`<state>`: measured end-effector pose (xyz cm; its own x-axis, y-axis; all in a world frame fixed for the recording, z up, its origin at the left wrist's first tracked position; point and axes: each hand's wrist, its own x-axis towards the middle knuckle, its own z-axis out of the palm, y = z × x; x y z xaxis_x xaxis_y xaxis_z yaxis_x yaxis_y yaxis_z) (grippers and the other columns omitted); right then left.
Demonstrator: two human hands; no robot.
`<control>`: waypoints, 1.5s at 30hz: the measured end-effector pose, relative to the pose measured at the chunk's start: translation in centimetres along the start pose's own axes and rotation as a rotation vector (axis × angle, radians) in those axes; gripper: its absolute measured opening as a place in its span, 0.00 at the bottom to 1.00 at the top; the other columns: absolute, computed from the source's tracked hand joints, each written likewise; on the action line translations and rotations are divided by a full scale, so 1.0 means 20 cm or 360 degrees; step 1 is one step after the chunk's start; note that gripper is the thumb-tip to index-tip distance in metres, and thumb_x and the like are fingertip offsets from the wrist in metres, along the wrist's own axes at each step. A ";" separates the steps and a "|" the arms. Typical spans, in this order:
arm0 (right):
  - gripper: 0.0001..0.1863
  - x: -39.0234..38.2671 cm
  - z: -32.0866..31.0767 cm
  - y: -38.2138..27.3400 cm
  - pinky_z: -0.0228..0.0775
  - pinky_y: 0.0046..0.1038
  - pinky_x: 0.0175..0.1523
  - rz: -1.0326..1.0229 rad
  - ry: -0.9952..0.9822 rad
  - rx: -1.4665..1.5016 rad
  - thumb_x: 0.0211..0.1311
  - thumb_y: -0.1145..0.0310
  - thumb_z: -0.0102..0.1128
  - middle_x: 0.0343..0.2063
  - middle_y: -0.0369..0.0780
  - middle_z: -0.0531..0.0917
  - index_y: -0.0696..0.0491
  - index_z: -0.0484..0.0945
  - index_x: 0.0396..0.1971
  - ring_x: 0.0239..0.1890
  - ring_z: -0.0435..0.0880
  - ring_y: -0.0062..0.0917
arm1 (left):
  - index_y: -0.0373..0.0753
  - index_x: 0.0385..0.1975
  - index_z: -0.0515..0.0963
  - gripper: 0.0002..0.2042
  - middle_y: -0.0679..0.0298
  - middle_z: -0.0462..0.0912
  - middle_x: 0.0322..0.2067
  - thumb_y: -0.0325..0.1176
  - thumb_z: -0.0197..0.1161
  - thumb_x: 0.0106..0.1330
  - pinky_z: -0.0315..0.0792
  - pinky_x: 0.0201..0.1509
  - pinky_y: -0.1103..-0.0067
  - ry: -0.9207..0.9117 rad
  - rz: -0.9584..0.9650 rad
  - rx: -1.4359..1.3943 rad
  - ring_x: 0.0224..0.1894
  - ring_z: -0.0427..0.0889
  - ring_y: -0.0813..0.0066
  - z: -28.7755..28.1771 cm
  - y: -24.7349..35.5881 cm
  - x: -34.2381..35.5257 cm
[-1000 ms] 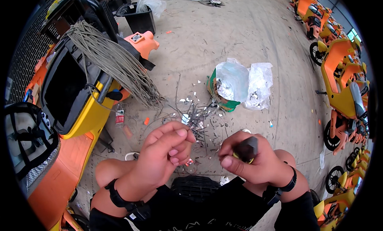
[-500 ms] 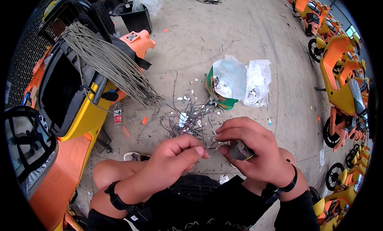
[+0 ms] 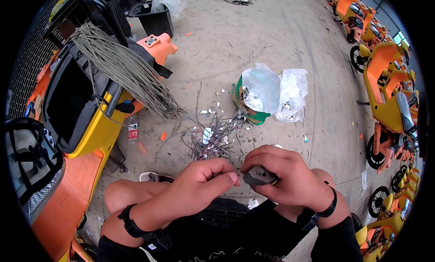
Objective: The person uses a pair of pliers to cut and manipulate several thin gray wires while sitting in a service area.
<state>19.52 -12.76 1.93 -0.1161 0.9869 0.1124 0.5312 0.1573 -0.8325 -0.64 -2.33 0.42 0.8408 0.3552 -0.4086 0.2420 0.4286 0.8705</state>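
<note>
The tool (image 3: 259,176) is held in the right hand (image 3: 290,173), above the gap between the person's knees. Visible portion: a blunt, dark grey, tapered head with a worn-looking face, directed toward 9 o'clock; a trace of yellow shows beside the palm. The remainder is covered by the curled fingers. The left hand (image 3: 199,182) is at 9 o'clock, just beside the head, thumb and forefinger pressed together; whether they pinch a thin piece cannot be determined. From the tool, scattered clippings (image 3: 210,142) lie at 10 o'clock; a green bag (image 3: 259,119) stands at 12 o'clock.
</note>
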 end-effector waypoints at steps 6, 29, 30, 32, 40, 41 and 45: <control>0.18 0.00 0.02 0.00 0.76 0.33 0.37 0.0038 -0.0053 0.0002 0.45 0.75 0.68 0.32 0.44 0.80 0.58 0.77 0.39 0.32 0.82 0.40 | 0.34 0.36 0.79 0.08 0.77 0.70 0.20 0.32 0.56 0.71 0.57 0.25 0.87 -0.0021 -0.0046 -0.0088 0.23 0.63 0.92 -0.01 0.00 -0.01; 0.11 0.01 0.03 0.00 0.72 0.25 0.32 0.0244 -0.0078 0.0197 0.43 0.77 0.64 0.24 0.38 0.82 0.57 0.78 0.30 0.25 0.81 0.27 | 0.34 0.35 0.79 0.08 0.77 0.67 0.18 0.31 0.56 0.71 0.51 0.20 0.88 0.0085 -0.0220 -0.0380 0.18 0.60 0.92 -0.02 0.06 -0.09; 0.11 0.00 0.02 0.01 0.72 0.25 0.32 0.0268 -0.0084 0.0207 0.43 0.77 0.64 0.24 0.38 0.82 0.57 0.78 0.30 0.26 0.81 0.27 | 0.33 0.35 0.79 0.08 0.77 0.67 0.17 0.31 0.56 0.71 0.51 0.20 0.88 0.0099 -0.0217 -0.0390 0.18 0.60 0.91 -0.02 0.06 -0.10; 0.10 0.00 0.02 0.01 0.72 0.25 0.33 0.0314 -0.0094 0.0224 0.43 0.77 0.64 0.24 0.38 0.82 0.57 0.79 0.31 0.26 0.81 0.26 | 0.33 0.35 0.79 0.08 0.76 0.66 0.17 0.31 0.57 0.71 0.52 0.21 0.88 0.0138 -0.0235 -0.0370 0.18 0.60 0.91 -0.04 0.08 -0.12; 0.10 -0.04 -0.01 0.03 0.73 0.25 0.34 0.0380 -0.0112 0.0192 0.44 0.78 0.62 0.24 0.38 0.83 0.57 0.79 0.31 0.26 0.81 0.26 | 0.28 0.32 0.76 0.07 0.72 0.64 0.15 0.26 0.55 0.69 0.48 0.18 0.84 0.0274 -0.0198 -0.0349 0.14 0.55 0.88 -0.05 0.12 -0.14; 0.09 -0.05 -0.01 0.03 0.73 0.25 0.34 0.0380 -0.0106 0.0201 0.45 0.78 0.62 0.24 0.38 0.82 0.57 0.79 0.30 0.26 0.81 0.26 | 0.28 0.32 0.76 0.07 0.72 0.63 0.14 0.26 0.55 0.69 0.48 0.18 0.84 0.0311 -0.0187 -0.0352 0.14 0.54 0.88 -0.05 0.12 -0.15; 0.07 -0.06 -0.02 0.05 0.72 0.24 0.33 0.0443 -0.0099 0.0241 0.46 0.79 0.61 0.24 0.38 0.82 0.58 0.79 0.28 0.26 0.80 0.23 | 0.28 0.30 0.76 0.07 0.72 0.63 0.13 0.25 0.54 0.68 0.47 0.18 0.84 0.0332 -0.0123 -0.0432 0.14 0.55 0.88 -0.10 0.12 -0.17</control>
<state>20.56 -13.76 1.23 -0.0372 0.9864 -0.1602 0.4193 -0.1301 -0.8985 -3.95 -0.85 3.32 0.7010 0.4630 -0.5424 0.1400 0.6564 0.7413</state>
